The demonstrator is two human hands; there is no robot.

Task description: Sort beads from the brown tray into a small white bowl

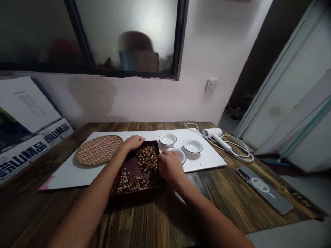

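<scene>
A dark red rectangular tray [132, 167] lies over the front edge of the white board. Round beads [147, 156] in brown, yellow, black and cream are spread in it, one group at the back right, another [133, 184] along the front. My left hand [133, 142] is closed on the tray's back left corner. At the right rim my right hand [170, 167] has its fingers curled over the edge; their tips are partly hidden. Just behind my right hand is a white bowl [181, 155], partly covered by it.
Two more white bowls [167, 139] [192, 146] stand on the white board [207, 158]. A woven oval mat [99, 150] lies left. To the right are a white hair dryer [219, 137] with its cable and a grey phone [263, 189]. Boxes [31, 151] stand far left.
</scene>
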